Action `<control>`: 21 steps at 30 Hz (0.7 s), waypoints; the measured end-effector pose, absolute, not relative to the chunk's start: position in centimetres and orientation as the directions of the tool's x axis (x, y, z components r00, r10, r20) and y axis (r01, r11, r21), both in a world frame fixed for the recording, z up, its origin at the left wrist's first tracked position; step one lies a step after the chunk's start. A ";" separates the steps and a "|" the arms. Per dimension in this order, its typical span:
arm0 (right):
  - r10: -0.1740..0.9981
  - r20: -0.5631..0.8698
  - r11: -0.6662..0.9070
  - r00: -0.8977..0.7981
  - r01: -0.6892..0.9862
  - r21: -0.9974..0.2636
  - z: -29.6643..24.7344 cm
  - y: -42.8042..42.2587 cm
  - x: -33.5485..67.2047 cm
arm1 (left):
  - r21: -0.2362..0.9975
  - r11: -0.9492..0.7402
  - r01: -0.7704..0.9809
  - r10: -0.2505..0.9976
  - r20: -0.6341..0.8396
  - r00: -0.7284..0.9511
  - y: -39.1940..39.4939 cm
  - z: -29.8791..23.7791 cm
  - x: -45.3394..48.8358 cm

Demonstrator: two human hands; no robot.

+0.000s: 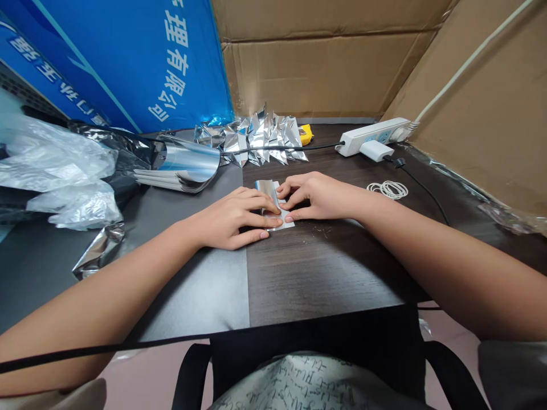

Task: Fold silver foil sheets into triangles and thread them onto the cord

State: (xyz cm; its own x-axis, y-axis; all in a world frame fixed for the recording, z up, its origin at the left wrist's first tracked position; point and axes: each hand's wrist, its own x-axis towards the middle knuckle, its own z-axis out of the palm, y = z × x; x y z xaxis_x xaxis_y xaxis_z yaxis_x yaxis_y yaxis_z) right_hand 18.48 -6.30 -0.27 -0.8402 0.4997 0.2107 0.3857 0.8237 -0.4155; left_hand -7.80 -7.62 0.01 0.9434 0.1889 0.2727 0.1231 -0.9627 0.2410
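Note:
On the dark wood-grain table [299, 262] lies a small silver foil piece [267, 188] over a flat pale strip [289, 224]. My left hand [235, 218] rests flat on them from the left, fingers stretched out and apart, partly covering the foil. My right hand [314, 196] meets the strip's right edge with its fingertips, the fingers bent and the thumb apart from them. Nothing shows wrapped inside either hand. The fingers hide part of the foil, so I cannot tell how it is folded.
Behind the hands lie a row of crumpled silver foil pouches [260, 136] and a yellow object [306, 134]. A curled stack of silver sheets [183, 168] and plastic bags [64, 165] are left. A power strip [376, 134] and white rubber bands [388, 189] are right.

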 end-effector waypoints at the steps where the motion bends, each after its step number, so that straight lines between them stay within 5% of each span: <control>1: 0.502 0.212 0.824 -0.838 0.390 -0.411 -0.3 -6.3 18.5 | 0.241 -0.963 0.119 0.185 0.274 0.944 -7.6 0.0 -7.8; 21: 0.542 0.202 0.811 -0.816 0.445 -0.379 0.3 -7.1 17.9 | 0.242 -0.963 0.119 0.190 0.295 0.936 -7.5 -0.1 -7.9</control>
